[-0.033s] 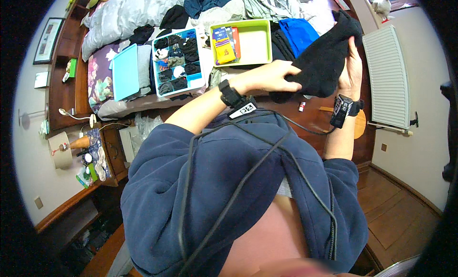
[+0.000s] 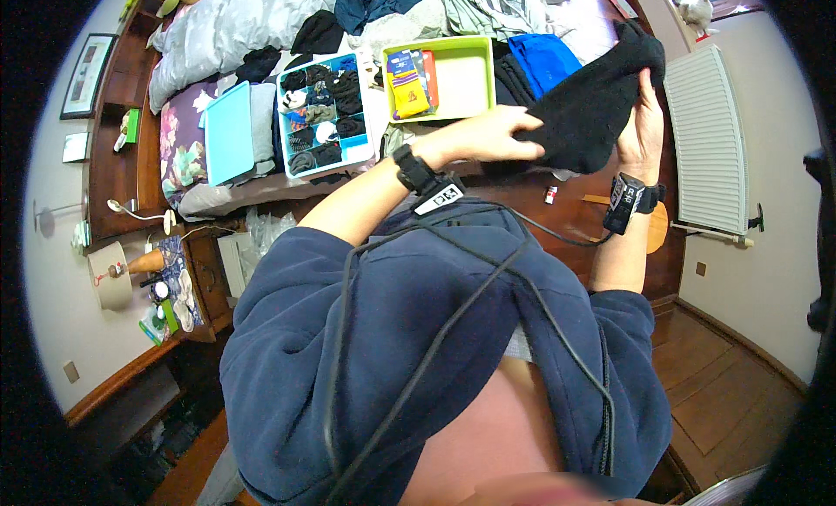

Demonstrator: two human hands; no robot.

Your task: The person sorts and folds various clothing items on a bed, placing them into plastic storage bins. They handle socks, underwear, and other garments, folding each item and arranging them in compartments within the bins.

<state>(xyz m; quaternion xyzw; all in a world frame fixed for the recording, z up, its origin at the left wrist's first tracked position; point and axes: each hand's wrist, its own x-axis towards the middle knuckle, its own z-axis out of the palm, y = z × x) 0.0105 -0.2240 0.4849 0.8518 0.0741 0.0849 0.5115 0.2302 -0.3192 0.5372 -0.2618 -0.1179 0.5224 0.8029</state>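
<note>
A dark black knit garment (image 2: pixel 585 123) stretches between my hands at the right, above the bed's near edge; its exact kind is unclear. My left hand (image 2: pixel 496 136) pinches its left edge, with thumb and fingers closed round the cloth. The opposite edge is held by my right hand (image 2: pixel 642 131), whose thumb points up along the fabric; some of those fingers are hidden behind it. Just left of the garment sits a lime-green bin (image 2: pixel 466 79) with packaged yellow socks (image 2: pixel 409 95). Farther left, a blue-and-white divided box (image 2: pixel 355 160) has rolled dark socks in its compartments.
A light-blue lid (image 2: pixel 229 140) lies left of the divided box. Folded blue cloth (image 2: pixel 544 64), striped clothes (image 2: pixel 488 10) and other garments cover the bed. A white radiator (image 2: pixel 710 140) stands right of my right hand. A cable (image 2: pixel 557 236) runs between my wrists.
My left hand has shifted slightly left and up, and the garment's lower-left part hangs differently. The right hand and the upper end of the cloth have moved a little to the right.
</note>
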